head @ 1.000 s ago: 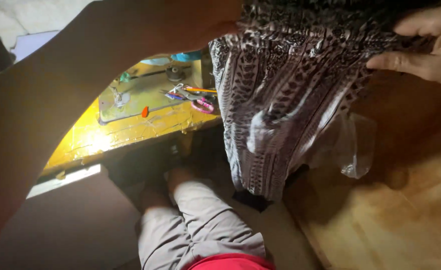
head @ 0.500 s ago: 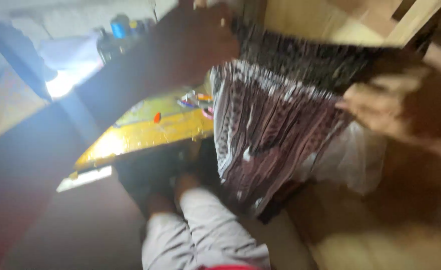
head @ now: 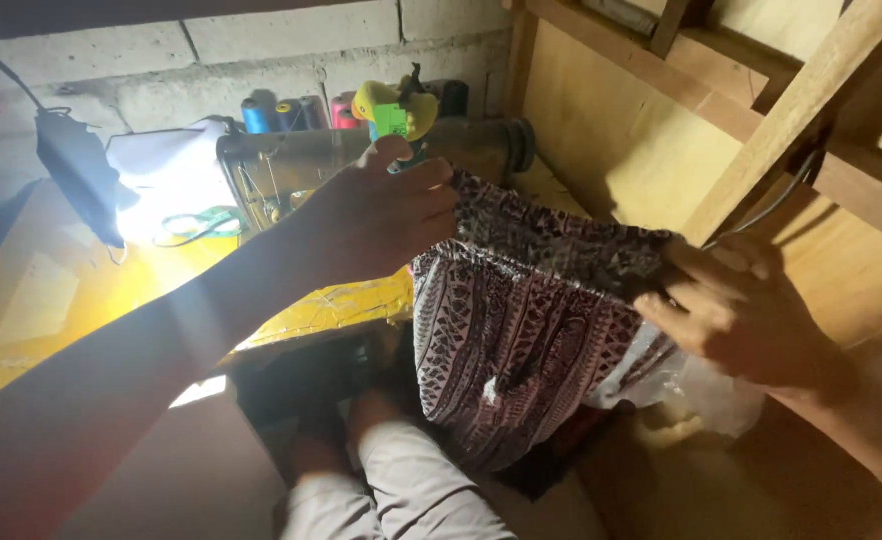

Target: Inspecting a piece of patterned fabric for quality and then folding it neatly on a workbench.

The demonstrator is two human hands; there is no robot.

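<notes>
Bare block wall behind the yellow table point(head: 51, 300) and sewing machine point(head: 361, 150) — my left hand point(head: 376, 215) and right hand point(head: 736, 310) each pinch the patterned cloth point(head: 521, 320), stretched between them, hanging free; I'd judge no stitching is under way yet.

patterned garment point(head: 521, 330) hides the sewing machine's point(head: 361, 160) base.

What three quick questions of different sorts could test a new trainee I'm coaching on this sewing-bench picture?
1. True or false: both hands hold the patterned garment.
2. Which hand is nearer the thread spools: A left, B right?
3. What lies under the hanging garment?

Key:
1. True: the left hand and the right hand each have a grip on its gathered top edge.
2. A.
3. The person's legs in light trousers.
</notes>
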